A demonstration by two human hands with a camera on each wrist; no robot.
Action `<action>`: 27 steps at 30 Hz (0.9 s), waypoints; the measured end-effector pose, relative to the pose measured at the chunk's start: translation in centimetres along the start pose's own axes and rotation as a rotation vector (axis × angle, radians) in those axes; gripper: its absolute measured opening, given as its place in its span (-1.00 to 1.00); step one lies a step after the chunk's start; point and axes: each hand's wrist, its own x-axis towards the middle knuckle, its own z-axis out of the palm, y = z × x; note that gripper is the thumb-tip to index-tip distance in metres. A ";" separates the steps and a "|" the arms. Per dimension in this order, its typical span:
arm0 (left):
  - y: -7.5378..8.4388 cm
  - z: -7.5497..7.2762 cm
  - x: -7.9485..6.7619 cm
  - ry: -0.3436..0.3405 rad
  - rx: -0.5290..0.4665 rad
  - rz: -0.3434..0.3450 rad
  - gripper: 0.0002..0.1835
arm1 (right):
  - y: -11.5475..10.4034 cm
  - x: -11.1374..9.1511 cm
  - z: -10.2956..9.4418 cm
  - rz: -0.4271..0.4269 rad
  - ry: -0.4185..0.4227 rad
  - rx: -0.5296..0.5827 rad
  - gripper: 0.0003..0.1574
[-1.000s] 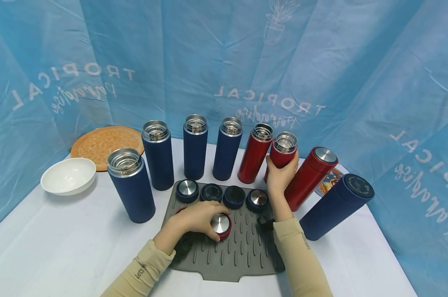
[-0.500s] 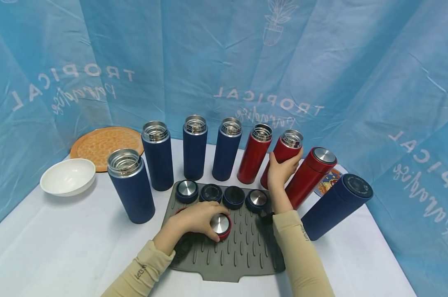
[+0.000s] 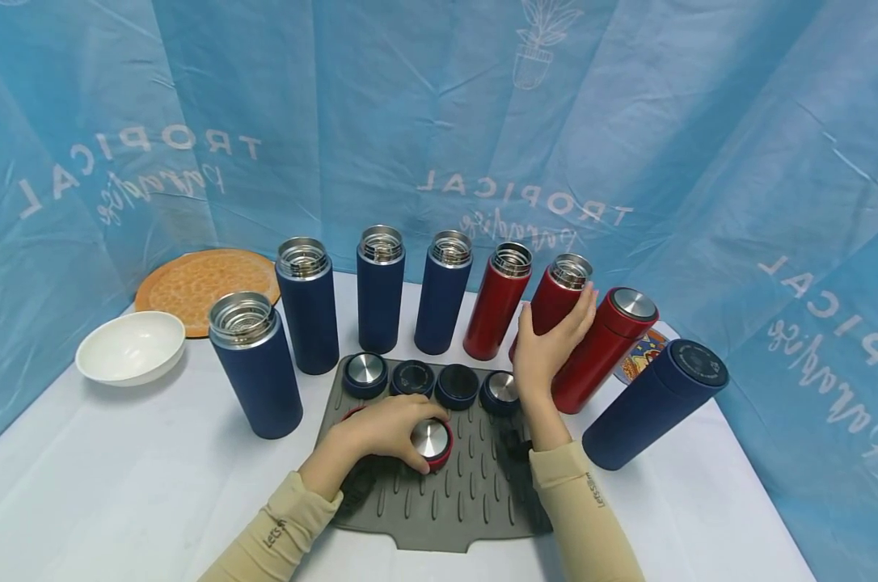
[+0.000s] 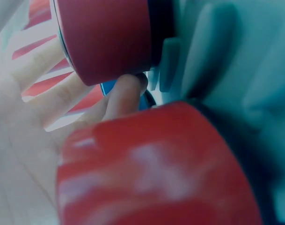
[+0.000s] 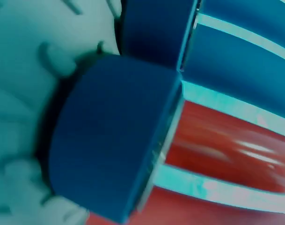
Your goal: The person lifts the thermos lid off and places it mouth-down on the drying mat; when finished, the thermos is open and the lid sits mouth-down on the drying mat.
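In the head view my left hand (image 3: 384,427) holds a red bottle lid (image 3: 430,439) with a steel top, its thumb and fingers around the rim, on the grey ridged mat (image 3: 453,517). A second red lid (image 4: 156,164) fills the foreground of the left wrist view; my hand mostly hides it from the head. My right hand (image 3: 546,349) is beside an uncapped red thermos bottle (image 3: 555,303), fingers extended and no longer wrapped around it. That bottle stands between another uncapped red bottle (image 3: 497,311) and a capped red one (image 3: 602,356).
Several blue lids (image 3: 457,386) line the mat's back edge. Behind and left stand several uncapped blue bottles (image 3: 264,380). A capped blue bottle (image 3: 646,408) is at the right. A white bowl (image 3: 132,347) and a round orange board (image 3: 206,283) lie left; a patterned plate (image 3: 639,356) sits behind the right bottles.
The red bottle in my right hand moved right, away from its red neighbour, and stands there. My right fingers have since loosened from it. The left hand stays on its lid.
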 end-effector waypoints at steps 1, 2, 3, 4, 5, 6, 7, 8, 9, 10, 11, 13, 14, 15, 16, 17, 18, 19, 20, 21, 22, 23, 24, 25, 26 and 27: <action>0.0 0.0 0.0 -0.001 -0.001 -0.001 -0.29 | -0.2 -0.1 -0.3 -0.062 0.026 -0.005 -0.06; 0.0 -0.1 0.0 -0.001 -0.004 -0.002 -0.29 | -0.4 -0.1 -0.5 -0.125 0.062 -0.008 -0.09; 0.0 -0.1 -0.1 -0.001 -0.002 -0.003 -0.29 | -0.5 0.0 -0.8 -0.184 0.099 -0.014 -0.11; 0.0 -0.1 -0.1 -0.002 0.000 -0.005 -0.29 | -0.5 0.0 -1.1 -0.237 0.138 -0.028 -0.13; 0.0 -0.1 -0.1 -0.002 0.000 -0.004 -0.30 | -0.5 0.1 -1.4 -0.275 0.172 -0.048 -0.14; 0.0 -0.1 -0.1 -0.003 0.000 -0.005 -0.30 | -0.5 0.2 -1.7 -0.305 0.206 -0.064 -0.15; 0.0 -0.2 -0.1 -0.003 -0.001 -0.007 -0.30 | -0.4 0.3 -2.0 -0.327 0.236 -0.079 -0.15; 0.0 -0.2 -0.1 -0.004 0.000 -0.007 -0.30 | -0.3 0.4 -2.3 -0.337 0.259 -0.093 -0.15; 0.0 -0.2 -0.1 -0.003 0.001 -0.008 -0.30 | -0.2 0.5 -2.6 -0.332 0.272 -0.112 -0.16; 0.0 -0.2 -0.2 -0.004 0.001 -0.010 -0.30 | 0.0 0.6 -2.9 -0.318 0.280 -0.122 -0.16; 0.0 -0.2 -0.2 -0.005 0.001 -0.010 -0.30 | 0.1 0.6 -3.2 -0.294 0.284 -0.126 -0.16; -0.1 -0.2 -0.2 -0.005 -0.002 -0.013 -0.30 | 0.6 0.8 -3.7 -0.226 0.288 -0.129 -0.12; -0.1 -0.2 -0.1 -0.006 -0.001 -0.012 -0.30 | 0.8 0.9 -3.9 -0.182 0.279 -0.117 -0.09; 0.0 -0.2 -0.1 -0.005 -0.001 -0.012 -0.30 | 1.1 1.0 -4.1 -0.128 0.269 -0.101 -0.04; 0.0 -0.3 -0.2 -0.005 -0.001 -0.010 -0.30 | 1.4 1.0 -4.3 -0.073 0.259 -0.077 0.02; 0.0 -0.3 -0.1 -0.003 -0.002 -0.006 -0.30 | 1.7 1.0 -4.4 -0.009 0.242 -0.047 0.09; 0.1 -0.3 -0.1 -0.003 -0.001 -0.005 -0.30 | 2.0 1.1 -4.6 0.053 0.227 -0.015 0.15; 0.1 -0.3 -0.1 -0.004 -0.002 -0.004 -0.30 | 2.3 1.1 -4.8 0.111 0.211 0.026 0.19; 0.2 -0.3 -0.2 -0.004 -0.001 -0.003 -0.30 | 2.6 1.0 -4.9 0.168 0.197 0.062 0.23; 0.2 -0.3 -0.2 -0.004 -0.002 -0.004 -0.30 | 2.9 1.0 -5.0 0.222 0.186 0.086 0.26; 0.2 -0.3 -0.2 -0.005 -0.004 -0.006 -0.30 | 3.2 0.9 -5.1 0.265 0.177 0.108 0.27; 0.3 -0.3 -0.2 -0.006 -0.006 -0.007 -0.30 | 3.4 0.9 -5.2 0.302 0.167 0.123 0.27; 0.3 -0.3 -0.2 -0.008 -0.005 -0.012 -0.30 | 3.7 0.9 -5.3 0.329 0.162 0.125 0.26; 0.3 -0.3 -0.2 -0.008 -0.006 -0.014 -0.30 | 3.9 0.9 -5.4 0.352 0.157 0.130 0.25; 0.3 -0.3 -0.2 -0.008 -0.002 -0.016 -0.30 | 4.1 0.8 -5.4 0.373 0.151 0.129 0.24; 0.3 -0.3 -0.2 -0.007 0.003 -0.017 -0.30 | 4.2 0.8 -5.5 0.385 0.146 0.127 0.22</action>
